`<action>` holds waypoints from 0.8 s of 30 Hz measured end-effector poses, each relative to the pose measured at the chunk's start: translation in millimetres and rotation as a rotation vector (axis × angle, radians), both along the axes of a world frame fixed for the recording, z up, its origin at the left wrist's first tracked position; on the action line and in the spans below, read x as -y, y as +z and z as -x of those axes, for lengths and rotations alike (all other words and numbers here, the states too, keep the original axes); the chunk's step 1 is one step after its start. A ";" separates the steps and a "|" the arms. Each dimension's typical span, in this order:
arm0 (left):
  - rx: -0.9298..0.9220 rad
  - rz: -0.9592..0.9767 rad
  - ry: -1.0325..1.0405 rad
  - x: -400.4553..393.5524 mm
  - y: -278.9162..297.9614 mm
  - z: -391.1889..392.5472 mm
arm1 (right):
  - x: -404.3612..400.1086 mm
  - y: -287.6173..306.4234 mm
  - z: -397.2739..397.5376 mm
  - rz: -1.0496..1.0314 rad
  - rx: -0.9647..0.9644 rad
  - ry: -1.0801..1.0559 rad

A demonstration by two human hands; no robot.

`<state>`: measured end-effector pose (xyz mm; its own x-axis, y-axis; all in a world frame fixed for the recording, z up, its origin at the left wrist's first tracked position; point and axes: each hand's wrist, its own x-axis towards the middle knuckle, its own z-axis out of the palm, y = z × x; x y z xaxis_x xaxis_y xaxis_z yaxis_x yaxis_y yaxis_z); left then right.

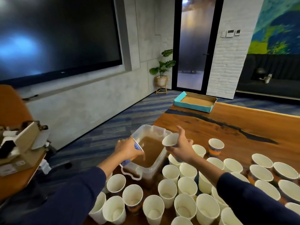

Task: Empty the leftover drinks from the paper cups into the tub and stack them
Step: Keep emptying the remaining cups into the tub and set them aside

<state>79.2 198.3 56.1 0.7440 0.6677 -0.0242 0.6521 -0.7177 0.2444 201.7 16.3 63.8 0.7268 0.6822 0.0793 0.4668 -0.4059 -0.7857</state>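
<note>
A person in dark blue sleeves works over a clear plastic tub (159, 161) of brown liquid standing at the near left end of a long wooden surface (235, 125). The left hand (127, 149) grips a tilted paper cup (138, 146) over the tub's left rim, fingers curled round its patterned wall and its mouth turned toward the liquid. The right hand (181, 147) holds a second cup (170, 140) above the tub's right edge, fingers wrapped round its base, thumb raised, the white inside facing the camera. Dozens of open paper cups (186, 187) crowd the surface in front of and to the right of the tub, most upright and touching their neighbours. A shallow teal cardboard tray (193, 104) lies at the far end of the surface. Beyond it stand a potted plant (162, 69) and a glass door (194, 46), with a large dark screen (56, 34) on the left wall.
</note>
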 end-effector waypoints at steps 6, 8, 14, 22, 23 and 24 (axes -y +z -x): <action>-0.122 -0.082 -0.057 -9.7 2.9 -2.6 | -13.4 -3.3 3.0 0.061 0.099 0.044; -0.153 -0.110 -0.075 -11.5 3.3 -5.1 | -16.8 -5.6 1.9 0.075 0.139 0.059; -0.229 -0.227 -0.134 -14.1 8.8 -14.5 | -25.9 -8.1 -2.2 0.140 0.268 0.115; -0.326 -0.372 -0.206 -13.7 14.7 -17.1 | -43.2 -6.5 4.2 0.393 0.558 0.223; -0.333 -0.385 -0.213 -13.3 13.9 -17.3 | -44.6 -7.0 5.4 0.421 0.597 0.237; -0.336 -0.393 -0.217 -13.6 13.0 -16.6 | -46.4 -7.5 6.9 0.440 0.632 0.249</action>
<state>95.8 211.9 69.0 0.8598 0.5066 -0.0639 0.4749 -0.8394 -0.2645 194.7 62.7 56.2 0.4572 0.8825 0.1105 0.8866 -0.4423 -0.1355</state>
